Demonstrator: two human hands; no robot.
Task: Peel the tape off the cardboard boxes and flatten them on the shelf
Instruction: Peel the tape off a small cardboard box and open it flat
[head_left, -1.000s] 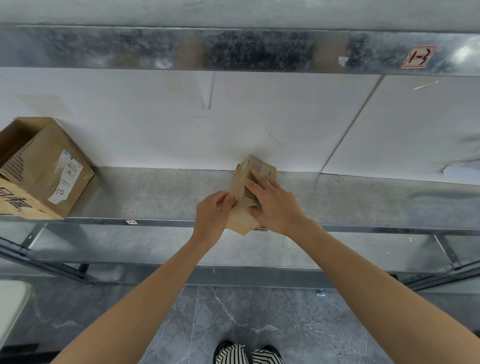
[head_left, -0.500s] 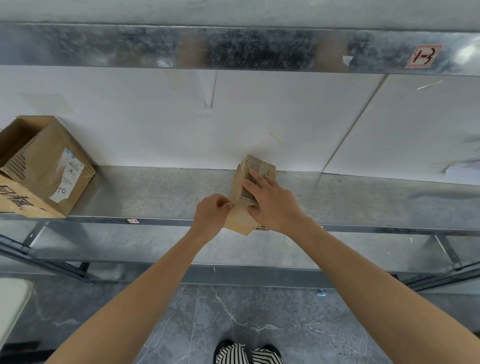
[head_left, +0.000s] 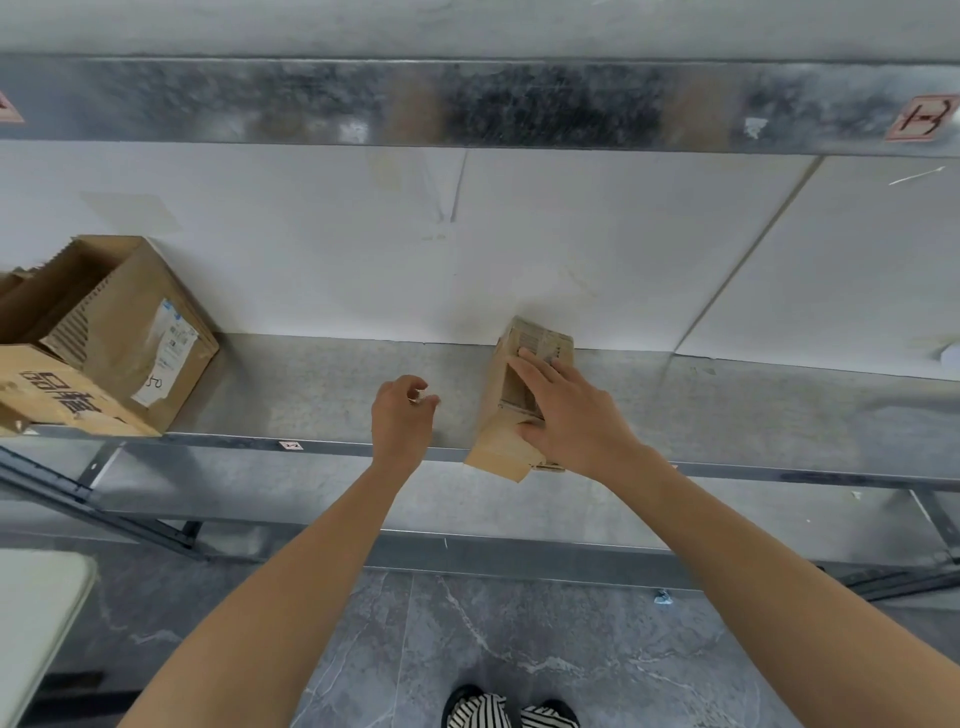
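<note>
Left of the small box (head_left: 500, 415), which sits at the shelf (head_left: 322, 384) front edge gripped by the right hand (head_left: 576, 415), the left hand (head_left: 400, 421) has pulled clear, pinching what may be tape (head_left: 423, 399), so flattening looks near.

White panelled wall (head_left: 597, 234), grey veined floor tiles (head_left: 571, 649), pale tabletop corner (head_left: 36, 613) lower left.
</note>
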